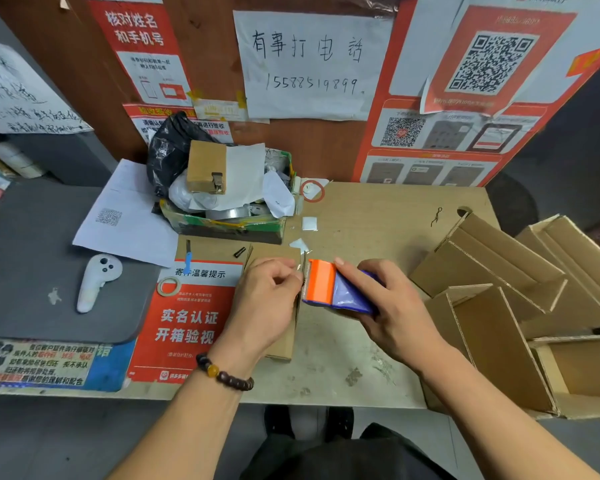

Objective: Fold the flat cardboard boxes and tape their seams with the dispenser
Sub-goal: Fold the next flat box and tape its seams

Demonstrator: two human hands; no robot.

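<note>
Partly hidden: box point(284, 341) lies flat under the left hand point(264, 303); only its edges show.
Left hand: fingertips pinched at the tape end; the tape itself is hard to make out.
Right hand point(392, 313): fingers wrapped round the dispenser point(333, 289), just right of the box.
Dispenser: orange front, purple body, smooth plastic.
Stack point(506, 271): folded corrugated boxes at right, cut off by the frame.
Table point(361, 220): pale, scuffed wood.
Wall: brown board with posters.
</note>
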